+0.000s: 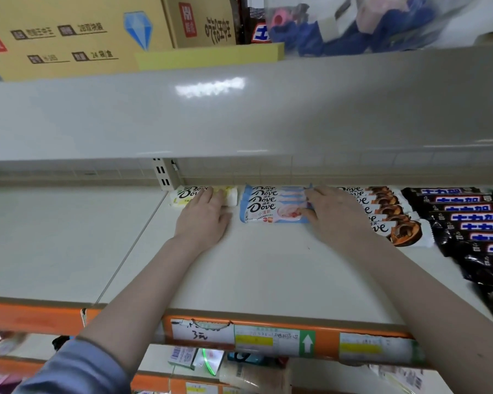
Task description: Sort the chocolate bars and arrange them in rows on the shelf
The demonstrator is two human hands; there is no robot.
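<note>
On the white shelf [268,265], chocolate bars lie in rows at the back. A short stack of yellow-white Dove bars [225,194] sits at the left; my left hand [204,220] rests flat on it with straight fingers. A row of blue-pink Dove bars [271,207] lies in the middle; my right hand [333,214] touches its right end, fingers curved against the wrappers. Further right run a row of white Dove bars with brown-orange pictures [393,220] and a long row of black bars [473,231] reaching toward the front edge.
An upper shelf [239,109] overhangs close above, carrying cardboard boxes [77,32] and a clear bag. The shelf's front edge is an orange rail with price labels [268,336]. A seam divides off a bare shelf panel at the left [54,237]. Goods lie on the shelf below.
</note>
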